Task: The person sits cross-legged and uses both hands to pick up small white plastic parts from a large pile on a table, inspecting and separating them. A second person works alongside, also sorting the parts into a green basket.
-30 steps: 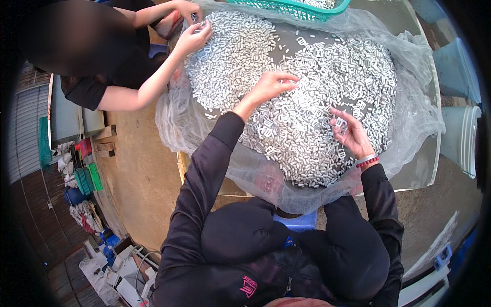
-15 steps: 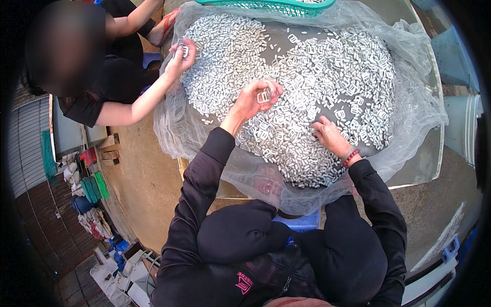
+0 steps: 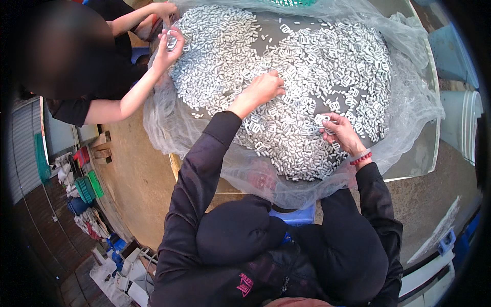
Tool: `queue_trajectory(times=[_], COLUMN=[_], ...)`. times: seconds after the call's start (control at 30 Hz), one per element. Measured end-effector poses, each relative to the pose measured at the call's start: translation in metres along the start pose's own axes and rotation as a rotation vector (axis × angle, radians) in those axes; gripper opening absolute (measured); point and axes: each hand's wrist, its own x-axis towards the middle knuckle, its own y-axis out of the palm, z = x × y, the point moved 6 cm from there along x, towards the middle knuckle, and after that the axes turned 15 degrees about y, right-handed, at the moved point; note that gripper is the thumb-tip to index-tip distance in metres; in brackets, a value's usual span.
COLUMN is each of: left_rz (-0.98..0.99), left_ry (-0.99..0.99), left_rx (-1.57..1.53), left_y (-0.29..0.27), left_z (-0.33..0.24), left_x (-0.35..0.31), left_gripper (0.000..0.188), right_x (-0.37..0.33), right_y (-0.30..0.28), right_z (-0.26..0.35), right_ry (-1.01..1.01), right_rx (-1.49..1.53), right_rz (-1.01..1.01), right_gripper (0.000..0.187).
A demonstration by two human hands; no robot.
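Observation:
Small silvery metal pieces cover the table: many little pellet-like cylinders [image 3: 217, 48] with flat slotted buckles [image 3: 353, 94] lying among them. My left hand [image 3: 262, 89] is over the middle of the heap, palm down, fingers curled and pressed together at the pieces; what they hold, if anything, is hidden. To the right, my right hand [image 3: 341, 134] pinches a slotted metal buckle [image 3: 321, 121] just above the pellets, thumb and fingers closed on it.
A translucent mesh sheet [image 3: 409, 123] lies under the pieces and hangs over the table's near edge. A co-worker's hand [image 3: 169, 48] holds metal pieces at the left. A green plastic basket [image 3: 286, 2] is at the far edge; pale tubs [image 3: 458, 123] stand at the right.
My left hand has turned palm down onto the heap; the buckle it held no longer shows. My right hand has lifted slightly with a buckle. The co-worker's hands have come closer together.

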Motion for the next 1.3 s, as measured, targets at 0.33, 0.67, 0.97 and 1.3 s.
queue_trajectory(times=[0.33,0.67,0.97,1.3], left_rz=[-0.331,-0.046,-0.101,0.276], left_ry=[-0.243,0.041,-0.312,0.209], left_rx=[-1.616,0.142,-1.165,0.068], left_y=[-0.019,0.022,0.001,0.031], left_z=[-0.021,-0.039,-0.022,-0.095], left_x=[-0.027,0.006,-0.023,-0.028], left_gripper=[0.018,0.026,0.017,0.036], right_x=[-0.005,-0.003,-0.059,-0.035], right_y=[-0.002,-0.028,-0.017,-0.007], right_z=[0.007,-0.003,0.029,-0.007], right_ry=[-0.092,-0.110,-0.354,-0.083], right_rx=[0.171,0.312,0.340,-0.135], right_rz=[0.064,-0.117,0.448,0.034], right_gripper=[0.020,0.013,0.022,0.021])
